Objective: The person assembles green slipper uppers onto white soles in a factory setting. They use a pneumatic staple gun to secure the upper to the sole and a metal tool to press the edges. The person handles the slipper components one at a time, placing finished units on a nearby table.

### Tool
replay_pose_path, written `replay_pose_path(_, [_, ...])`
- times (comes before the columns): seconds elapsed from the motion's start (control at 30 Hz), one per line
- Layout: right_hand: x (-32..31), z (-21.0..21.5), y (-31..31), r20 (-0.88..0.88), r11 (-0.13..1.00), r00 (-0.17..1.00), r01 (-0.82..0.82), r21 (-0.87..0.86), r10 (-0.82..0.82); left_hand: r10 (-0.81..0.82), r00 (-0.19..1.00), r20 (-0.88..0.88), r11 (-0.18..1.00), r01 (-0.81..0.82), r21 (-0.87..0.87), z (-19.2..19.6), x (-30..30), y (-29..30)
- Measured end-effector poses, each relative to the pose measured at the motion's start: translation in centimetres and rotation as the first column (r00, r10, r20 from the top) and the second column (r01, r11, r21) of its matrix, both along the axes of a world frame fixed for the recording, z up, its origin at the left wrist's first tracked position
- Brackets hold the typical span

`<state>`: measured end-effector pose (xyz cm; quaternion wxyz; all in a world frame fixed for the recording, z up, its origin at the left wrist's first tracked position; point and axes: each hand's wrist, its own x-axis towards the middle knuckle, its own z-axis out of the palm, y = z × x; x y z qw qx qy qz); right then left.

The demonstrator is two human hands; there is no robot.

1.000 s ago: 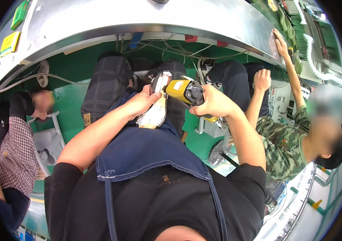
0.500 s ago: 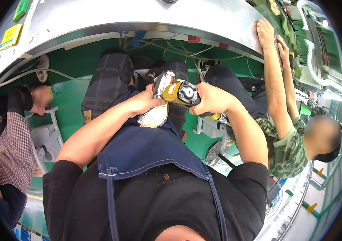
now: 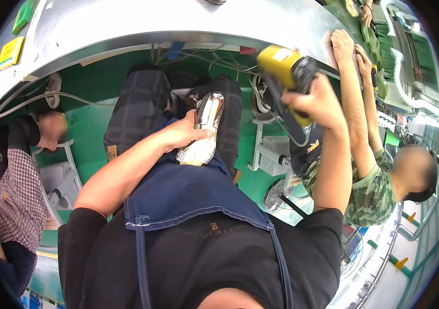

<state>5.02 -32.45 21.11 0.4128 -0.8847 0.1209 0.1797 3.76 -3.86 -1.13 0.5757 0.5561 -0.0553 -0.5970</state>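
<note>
My left hand (image 3: 184, 133) is closed around the side of a shiny silver, elongated piece (image 3: 210, 112), its thumb lying across the front. The piece rests over my lap against the blue apron (image 3: 188, 188); its wider lower end looks crumpled and pale. In my right hand (image 3: 320, 105) is a yellow-and-black pistol-grip power tool (image 3: 279, 64), raised beside the bench edge and smeared by motion. Tool and silver piece are apart. What kind of part the silver piece is, I cannot make out.
A metal workbench (image 3: 178, 18) curves across the far side, with a yellow box (image 3: 10, 53) and a green box (image 3: 23, 16) at its left. A person in camouflage (image 3: 374, 180) sits at right, forearms on the bench. Another person (image 3: 15, 175) is at left. Cables (image 3: 224, 62) hang underneath.
My right hand has lifted the power tool off the silver piece, up and to the right toward the bench edge. My left hand keeps its hold in nearly the same place.
</note>
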Motion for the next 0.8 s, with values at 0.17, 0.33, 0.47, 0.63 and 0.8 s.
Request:
replay_pose_path(0.17, [6.1, 1.5, -2.0, 0.352, 0.793, 0.923, 0.096, -0.602, 0.155, 0.022, 0.998, -0.056, 0.998, -0.025, -0.055, -2.2, -0.1, -0.5])
replay_pose_path(0.33, [13.9, -2.2, -3.3, 0.194, 0.399, 0.964, 0.109, -0.911, 0.180, 0.138, 0.984, -0.116, 0.990, -0.139, -0.007, -1.8, -0.2, -1.7])
replay_pose_path(0.47, [16.2, -4.9, -5.4, 0.407, 0.297, 0.762, 0.289, -0.910, 0.504, 0.142, 0.970, -0.195, 0.987, -0.153, -0.044, -1.0, 0.7, -2.5])
replay_pose_path(0.63, [15.9, -7.4, -1.2, 0.421, 0.553, 0.701, 0.046, -0.832, 0.575, 0.188, 0.946, -0.265, 0.979, -0.204, -0.033, -0.5, 0.4, -2.7])
replay_pose_path(0.8, [14.5, -7.3, -1.0, 0.486, 0.593, 0.671, 0.086, -0.801, 0.560, 0.178, 0.920, -0.350, 0.980, -0.200, -0.026, -0.1, 0.1, -2.7])
